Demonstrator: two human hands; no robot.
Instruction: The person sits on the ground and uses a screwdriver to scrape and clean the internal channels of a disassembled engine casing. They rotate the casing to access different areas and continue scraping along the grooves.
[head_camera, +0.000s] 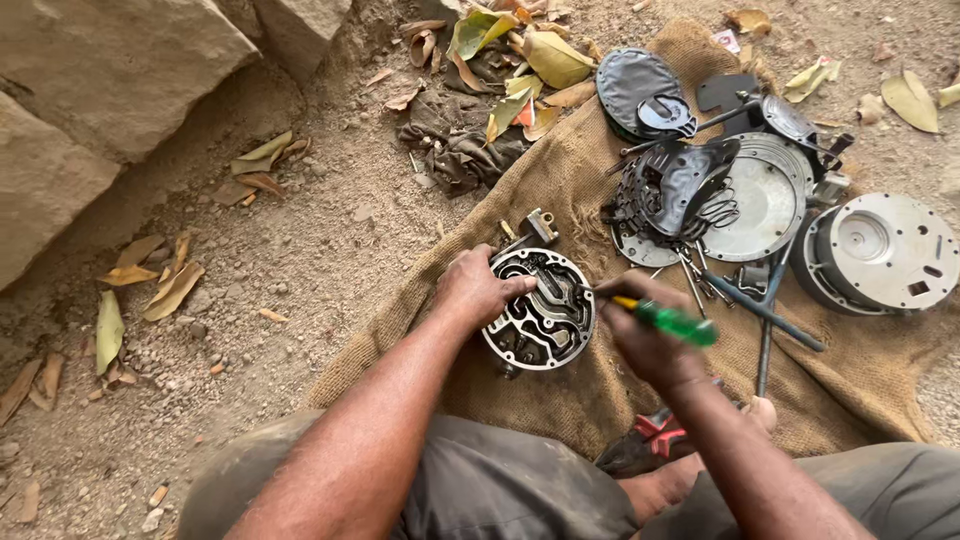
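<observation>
Left hand (478, 288) clamps down over the rim of the round grey metal housing with curved inner channels (540, 308), fingers curled on its upper-left edge, the part sitting on the brown burlap sack (560, 170). Right hand (640, 335) is wrapped tight around a green-handled screwdriver (668, 320), tip inside the housing (the tip itself is hard to see). Round silver metal covers (880, 250) lie well apart to the right.

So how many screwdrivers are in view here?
1 for certain: a green-handled screwdriver in the right hand, tip on the round metal housing that the left hand steadies. Others may be hidden in the parts pile on the burlap.
</observation>
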